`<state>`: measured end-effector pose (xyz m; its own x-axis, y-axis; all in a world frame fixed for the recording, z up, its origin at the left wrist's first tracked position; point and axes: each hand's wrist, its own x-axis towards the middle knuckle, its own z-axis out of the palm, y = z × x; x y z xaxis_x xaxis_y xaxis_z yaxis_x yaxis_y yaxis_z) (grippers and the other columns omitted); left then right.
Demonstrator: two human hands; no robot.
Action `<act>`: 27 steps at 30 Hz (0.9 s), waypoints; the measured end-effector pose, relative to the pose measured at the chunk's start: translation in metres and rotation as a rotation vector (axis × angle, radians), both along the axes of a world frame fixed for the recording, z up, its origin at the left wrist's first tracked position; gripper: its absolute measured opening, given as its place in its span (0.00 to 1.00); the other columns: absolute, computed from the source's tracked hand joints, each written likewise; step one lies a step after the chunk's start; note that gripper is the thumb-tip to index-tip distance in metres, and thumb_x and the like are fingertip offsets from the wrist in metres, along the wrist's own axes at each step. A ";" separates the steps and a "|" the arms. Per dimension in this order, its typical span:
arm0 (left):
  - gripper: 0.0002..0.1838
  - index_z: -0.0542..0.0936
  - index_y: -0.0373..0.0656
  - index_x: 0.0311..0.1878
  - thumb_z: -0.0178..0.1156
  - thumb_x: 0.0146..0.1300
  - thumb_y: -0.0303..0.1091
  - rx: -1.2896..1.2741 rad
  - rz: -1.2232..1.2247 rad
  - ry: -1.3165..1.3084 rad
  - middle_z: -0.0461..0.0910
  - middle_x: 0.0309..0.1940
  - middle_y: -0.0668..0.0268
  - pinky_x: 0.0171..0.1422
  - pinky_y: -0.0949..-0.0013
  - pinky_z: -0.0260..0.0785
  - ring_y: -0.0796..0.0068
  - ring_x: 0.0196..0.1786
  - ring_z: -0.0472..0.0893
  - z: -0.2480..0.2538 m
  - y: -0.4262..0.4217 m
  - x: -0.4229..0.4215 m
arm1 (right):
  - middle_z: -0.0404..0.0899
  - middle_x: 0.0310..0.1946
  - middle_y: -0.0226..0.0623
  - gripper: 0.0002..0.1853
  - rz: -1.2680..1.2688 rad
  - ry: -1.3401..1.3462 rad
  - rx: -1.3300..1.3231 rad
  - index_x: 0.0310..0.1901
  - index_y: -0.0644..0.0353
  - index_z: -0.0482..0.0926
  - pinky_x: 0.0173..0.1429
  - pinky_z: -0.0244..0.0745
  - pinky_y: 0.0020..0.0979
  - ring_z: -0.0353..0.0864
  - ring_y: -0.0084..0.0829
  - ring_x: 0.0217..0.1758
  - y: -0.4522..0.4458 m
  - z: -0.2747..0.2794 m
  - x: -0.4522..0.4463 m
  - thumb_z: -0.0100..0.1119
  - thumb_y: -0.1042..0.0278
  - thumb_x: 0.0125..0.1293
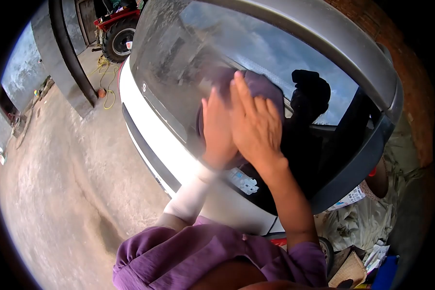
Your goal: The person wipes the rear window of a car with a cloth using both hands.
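Observation:
A dark purple cloth (268, 86) lies spread on the dark window glass (171, 58) of a white car. My right hand (257, 121) lies flat on the cloth, its fingers stretched out up the glass. Beside it and touching it, my left hand (218, 128) also rests on the cloth with fingers extended; motion smears it. Part of the cloth is hidden under both hands. A pale sticker (244, 181) shows low on the glass, just left of my right forearm.
The car's grey roof edge (343, 38) curves along the upper right. A red vehicle with a large black tyre (120, 41) stands at the upper left, near a yellow cord (111, 82) and a post (72, 53). Plastic sheeting (357, 222) and cardboard (348, 270) lie at the lower right.

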<state>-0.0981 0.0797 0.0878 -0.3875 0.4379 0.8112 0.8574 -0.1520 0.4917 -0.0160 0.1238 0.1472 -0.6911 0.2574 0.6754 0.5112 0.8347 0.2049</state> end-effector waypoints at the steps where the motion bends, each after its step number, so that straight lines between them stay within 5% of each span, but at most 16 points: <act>1: 0.35 0.65 0.38 0.75 0.55 0.69 0.46 0.060 -0.005 0.024 0.62 0.75 0.48 0.81 0.39 0.43 0.44 0.80 0.56 -0.034 0.001 -0.005 | 0.70 0.73 0.36 0.30 0.015 -0.022 -0.014 0.69 0.64 0.73 0.52 0.71 0.33 0.77 0.34 0.42 -0.006 -0.011 0.002 0.55 0.70 0.63; 7: 0.36 0.66 0.41 0.75 0.58 0.67 0.46 -0.186 -0.041 -0.117 0.63 0.74 0.48 0.80 0.36 0.42 0.39 0.77 0.56 -0.082 -0.044 0.014 | 0.72 0.72 0.35 0.31 0.022 -0.099 -0.081 0.69 0.61 0.72 0.46 0.77 0.30 0.82 0.30 0.38 -0.041 -0.071 0.011 0.55 0.66 0.63; 9: 0.33 0.64 0.30 0.74 0.56 0.70 0.38 -0.265 -0.039 0.028 0.61 0.76 0.44 0.82 0.35 0.35 0.31 0.79 0.53 -0.074 -0.057 0.021 | 0.71 0.72 0.37 0.31 0.069 -0.053 -0.054 0.69 0.64 0.72 0.44 0.78 0.32 0.82 0.32 0.36 -0.043 -0.071 0.016 0.58 0.66 0.63; 13: 0.27 0.64 0.28 0.73 0.47 0.77 0.35 -0.150 -0.111 0.038 0.57 0.78 0.43 0.83 0.38 0.35 0.31 0.79 0.51 -0.065 -0.044 0.007 | 0.68 0.73 0.44 0.33 0.125 0.006 -0.126 0.67 0.68 0.72 0.50 0.76 0.37 0.82 0.38 0.42 -0.030 -0.051 0.020 0.64 0.63 0.62; 15: 0.32 0.65 0.34 0.74 0.54 0.71 0.39 -0.017 -0.081 0.156 0.58 0.76 0.39 0.80 0.33 0.42 0.35 0.79 0.54 -0.074 -0.013 -0.013 | 0.68 0.73 0.45 0.33 0.094 0.003 -0.119 0.66 0.69 0.72 0.52 0.75 0.38 0.81 0.39 0.45 -0.023 -0.018 0.029 0.65 0.61 0.62; 21: 0.31 0.66 0.36 0.74 0.54 0.71 0.39 0.146 -0.172 0.357 0.61 0.76 0.47 0.81 0.36 0.40 0.43 0.79 0.59 0.051 0.036 0.021 | 0.68 0.72 0.44 0.33 0.026 0.248 0.102 0.66 0.67 0.73 0.60 0.69 0.42 0.79 0.42 0.54 0.013 0.044 0.077 0.65 0.56 0.64; 23: 0.27 0.70 0.36 0.69 0.55 0.69 0.36 0.196 -0.184 0.415 0.68 0.71 0.50 0.81 0.36 0.42 0.47 0.76 0.64 0.070 0.051 0.039 | 0.70 0.71 0.44 0.33 -0.094 0.278 0.240 0.65 0.65 0.76 0.61 0.68 0.37 0.77 0.37 0.51 0.023 0.055 0.100 0.63 0.48 0.66; 27: 0.21 0.74 0.35 0.60 0.57 0.65 0.32 0.278 -0.229 0.511 0.74 0.64 0.50 0.80 0.39 0.46 0.48 0.71 0.69 0.099 0.067 0.076 | 0.68 0.72 0.44 0.32 -0.184 0.407 0.257 0.66 0.64 0.74 0.61 0.68 0.42 0.77 0.41 0.53 0.032 0.065 0.138 0.63 0.53 0.65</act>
<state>-0.0219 0.1469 0.1872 0.1579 0.2095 0.9650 0.9043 -0.4232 -0.0561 0.1220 0.1563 0.2125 -0.3178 0.1400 0.9378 0.7259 0.6723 0.1456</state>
